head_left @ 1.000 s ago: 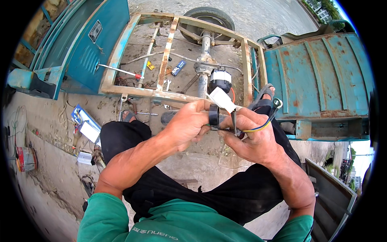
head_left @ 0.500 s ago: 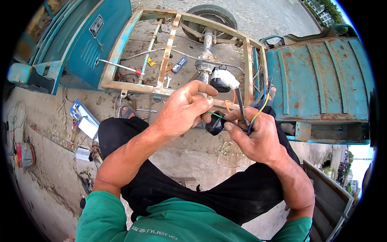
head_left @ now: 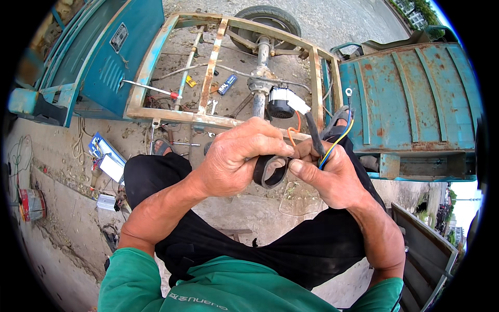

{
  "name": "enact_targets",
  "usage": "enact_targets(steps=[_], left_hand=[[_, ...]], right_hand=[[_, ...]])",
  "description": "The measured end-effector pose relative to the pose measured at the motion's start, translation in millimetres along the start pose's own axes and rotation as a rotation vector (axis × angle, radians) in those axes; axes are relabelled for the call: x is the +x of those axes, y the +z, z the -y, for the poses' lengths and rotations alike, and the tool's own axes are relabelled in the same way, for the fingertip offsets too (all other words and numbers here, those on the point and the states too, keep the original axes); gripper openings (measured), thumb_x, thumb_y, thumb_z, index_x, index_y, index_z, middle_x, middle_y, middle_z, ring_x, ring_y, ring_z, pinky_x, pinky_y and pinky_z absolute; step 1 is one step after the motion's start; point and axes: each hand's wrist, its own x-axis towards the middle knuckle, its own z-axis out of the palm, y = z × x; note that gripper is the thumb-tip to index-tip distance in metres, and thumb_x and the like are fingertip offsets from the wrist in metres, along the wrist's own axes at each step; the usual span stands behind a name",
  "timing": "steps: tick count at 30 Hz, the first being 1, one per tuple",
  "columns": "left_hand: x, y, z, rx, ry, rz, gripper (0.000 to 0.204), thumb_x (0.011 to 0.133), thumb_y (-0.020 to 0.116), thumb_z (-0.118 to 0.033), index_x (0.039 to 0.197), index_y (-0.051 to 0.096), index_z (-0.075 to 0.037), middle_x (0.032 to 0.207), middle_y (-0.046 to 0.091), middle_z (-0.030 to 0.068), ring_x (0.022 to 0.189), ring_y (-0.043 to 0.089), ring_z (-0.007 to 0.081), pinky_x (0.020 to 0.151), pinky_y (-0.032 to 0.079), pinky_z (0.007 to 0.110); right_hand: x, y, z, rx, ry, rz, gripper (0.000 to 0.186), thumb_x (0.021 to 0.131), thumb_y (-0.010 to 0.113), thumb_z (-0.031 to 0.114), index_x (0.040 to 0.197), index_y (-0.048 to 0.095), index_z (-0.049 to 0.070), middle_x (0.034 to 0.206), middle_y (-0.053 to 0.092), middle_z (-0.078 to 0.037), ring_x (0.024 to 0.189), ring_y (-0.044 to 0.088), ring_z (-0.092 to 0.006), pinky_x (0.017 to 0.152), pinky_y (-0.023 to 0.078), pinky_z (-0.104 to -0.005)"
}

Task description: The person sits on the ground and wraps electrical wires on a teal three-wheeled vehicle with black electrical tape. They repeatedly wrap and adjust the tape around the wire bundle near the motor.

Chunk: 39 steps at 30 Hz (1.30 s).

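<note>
My left hand (head_left: 234, 156) is closed, its thumb and index finger pinched together near the right fingertips. Against its fingers sits a roll of black tape (head_left: 271, 171), its open ring facing up at me. My right hand (head_left: 330, 174) grips a bundle of wires. From that grip rise a blue and a yellow wire (head_left: 340, 136), with a metal ring terminal (head_left: 349, 92) standing at the top. A black sleeved cable (head_left: 314, 132) and an orange wire (head_left: 298, 125) run up by a white connector (head_left: 297, 102). The wire ends between my fingertips are hidden.
Beyond my hands lies a rusty metal frame (head_left: 210, 67) with an axle and wheel (head_left: 267, 26). A black round motor (head_left: 280, 106) sits by it. Blue metal panels (head_left: 416, 104) stand at right and left. A screwdriver (head_left: 150, 88), a blue box (head_left: 227, 85) and wrenches (head_left: 214, 107) lie about.
My left hand has moved right and closer to the right hand. The tape roll has turned so its ring shows. The green wire between the hands is out of sight; the ring terminal stands higher.
</note>
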Motion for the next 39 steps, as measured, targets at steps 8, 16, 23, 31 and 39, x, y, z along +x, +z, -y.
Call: enact_targets(steps=[8,16,23,31,39], left_hand=[[-1.8,6.7,-13.1,-0.602,-0.706,-0.208,0.028,0.102,0.062,-0.028,0.107,0.064,-0.001,0.082,0.066,0.0077,0.054,0.053,0.0074,0.049,0.043,0.022],[4.8,5.8,-8.9,-0.680,-1.120,-0.153,0.020,0.096,0.058,-0.008,0.114,0.060,0.000,0.072,0.057,-0.0007,0.044,0.040,0.0030,0.039,0.026,0.022],[3.7,1.0,-7.7,-0.626,-1.153,-0.006,0.036,0.094,0.055,-0.007,0.129,0.054,0.002,0.074,0.056,-0.0041,0.049,0.042,0.0019,0.042,0.029,0.021],[2.0,-3.8,-12.1,-0.327,-0.805,-0.029,0.036,0.099,0.061,-0.016,0.132,0.057,-0.002,0.072,0.060,-0.0022,0.059,0.050,0.0051,0.053,0.038,0.023],[5.2,-1.1,-0.8,0.237,-0.048,0.066,0.050,0.074,0.069,0.014,0.120,0.069,-0.007,0.096,0.066,0.0080,0.082,0.064,0.0185,0.071,0.052,0.032]], right_hand=[[-9.9,6.5,5.2,-0.202,-0.240,-0.110,0.019,0.093,0.072,0.012,0.103,0.067,-0.003,0.078,0.065,-0.008,0.071,0.062,-0.0145,0.064,0.051,-0.0303],[-4.4,8.0,-0.1,-0.532,-0.503,-0.141,0.018,0.084,0.076,0.008,0.098,0.067,0.002,0.080,0.067,-0.013,0.067,0.067,-0.0290,0.059,0.053,-0.0370],[-2.2,13.2,0.7,-0.596,-0.530,-0.152,0.023,0.081,0.075,0.007,0.102,0.067,0.005,0.081,0.070,-0.013,0.067,0.069,-0.0294,0.059,0.054,-0.0370],[-2.7,2.3,5.2,-0.273,-0.227,-0.124,0.024,0.092,0.066,0.010,0.113,0.069,-0.001,0.066,0.059,-0.008,0.057,0.055,-0.0166,0.059,0.045,-0.0324],[0.7,-10.0,12.4,-0.058,-0.072,-0.018,0.022,0.098,0.059,0.011,0.112,0.067,-0.004,0.076,0.059,-0.001,0.071,0.049,-0.0080,0.064,0.043,-0.0287]])
